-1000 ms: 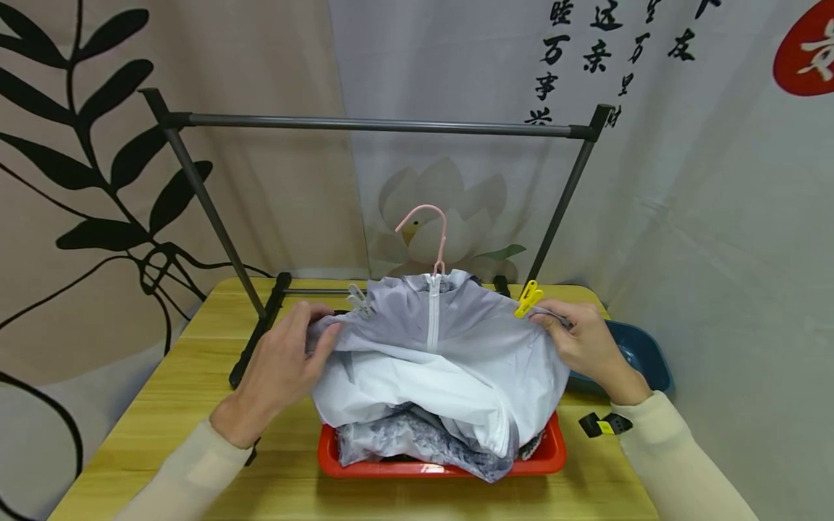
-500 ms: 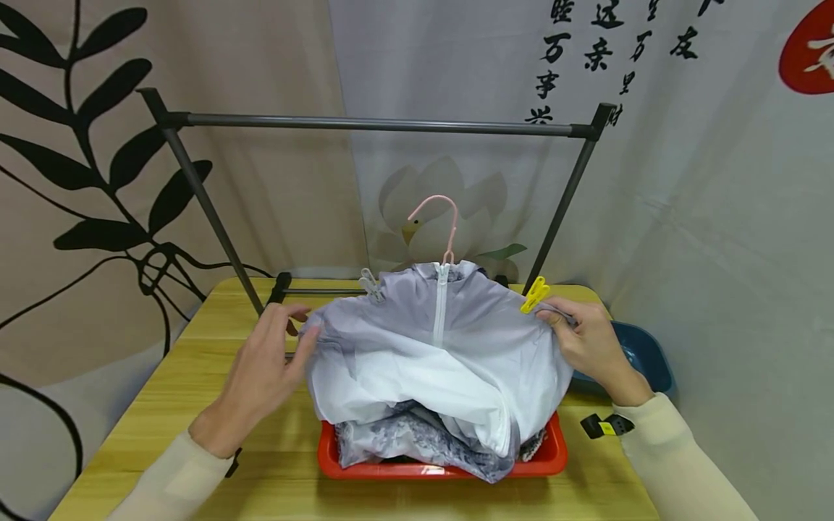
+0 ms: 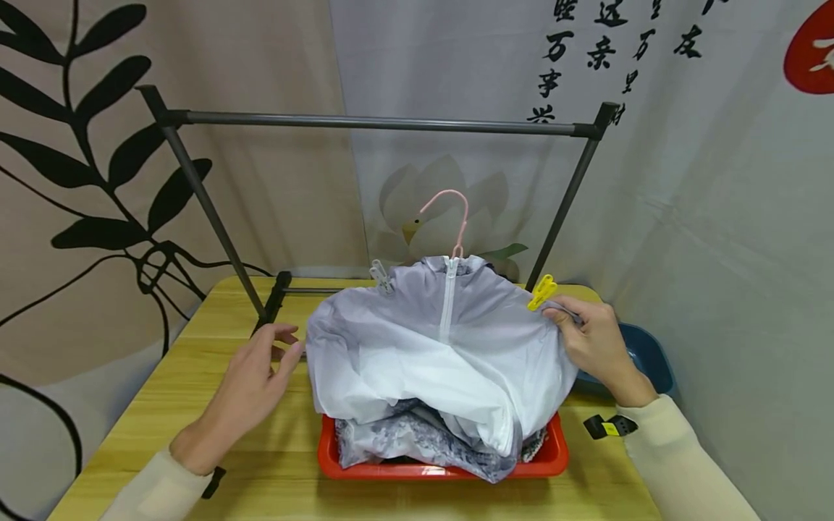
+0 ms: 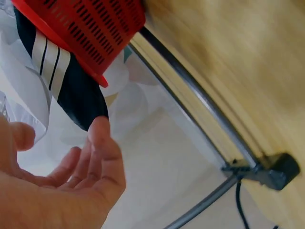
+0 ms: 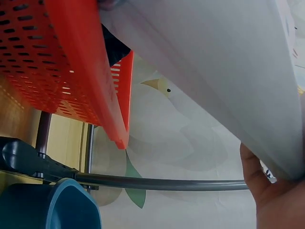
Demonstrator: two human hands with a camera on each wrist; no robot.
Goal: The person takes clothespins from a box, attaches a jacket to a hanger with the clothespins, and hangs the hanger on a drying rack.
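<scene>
A lilac-to-white zip jacket (image 3: 404,362) hangs on a pink hanger (image 3: 462,228) whose hook points up. My right hand (image 3: 596,347) pinches the jacket's right shoulder edge, beside a yellow clothespin (image 3: 543,292) clipped there. On the opposite shoulder sits a grey clothespin (image 3: 381,278). My left hand (image 3: 250,380) is off the jacket, fingers loosely bent, just left of the sleeve. In the left wrist view its index fingertip is right at a dark garment with white stripes (image 4: 78,98) hanging over the basket. The jacket's lower part covers the red basket (image 3: 417,472).
A dark metal rack (image 3: 371,121) spans the back of the wooden table (image 3: 280,463). Patterned grey clothing (image 3: 423,441) fills the basket's front. Behind my right hand stands a blue container (image 3: 645,354). A printed cloth backdrop (image 3: 274,195) closes off the rear.
My left hand has let go of the jacket's left shoulder and drawn away left and down. The hanger and jacket have shifted slightly right and up; my right hand keeps its grip.
</scene>
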